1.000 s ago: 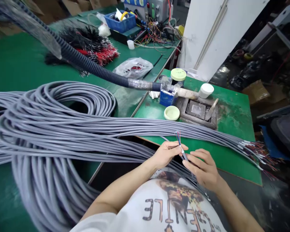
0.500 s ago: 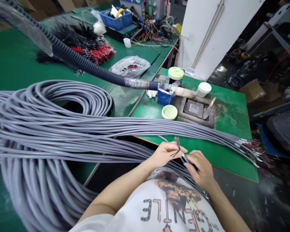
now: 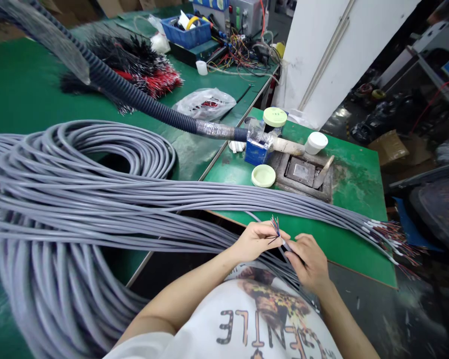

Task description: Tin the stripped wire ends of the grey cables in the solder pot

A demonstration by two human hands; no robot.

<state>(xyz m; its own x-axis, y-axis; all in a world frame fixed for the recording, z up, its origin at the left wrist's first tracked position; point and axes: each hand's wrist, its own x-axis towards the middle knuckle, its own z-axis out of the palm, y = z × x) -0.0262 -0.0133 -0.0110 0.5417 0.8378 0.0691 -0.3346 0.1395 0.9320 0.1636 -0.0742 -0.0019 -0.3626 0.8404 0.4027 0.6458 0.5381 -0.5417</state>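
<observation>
A grey cable end with fanned thin coloured wires (image 3: 275,228) is between my two hands, close to my shirt. My left hand (image 3: 255,241) pinches it just below the bare wires, at a white band. My right hand (image 3: 310,260) grips the grey jacket slightly lower and to the right. Behind my hands a long bundle of grey cables (image 3: 224,192) runs rightward, its stripped ends (image 3: 392,239) spread over the board's right edge. More grey cables pass beneath my hands.
Large grey cable coils (image 3: 60,199) cover the left table. A ribbed hose (image 3: 153,107) hangs across to a blue box (image 3: 257,152). Beyond the bundle are a square metal pot (image 3: 301,170), a pale green lid (image 3: 263,175) and a white tub (image 3: 316,143).
The view has shifted slightly. Both hands stay close together on the cable end, with little visible change in their grip.
</observation>
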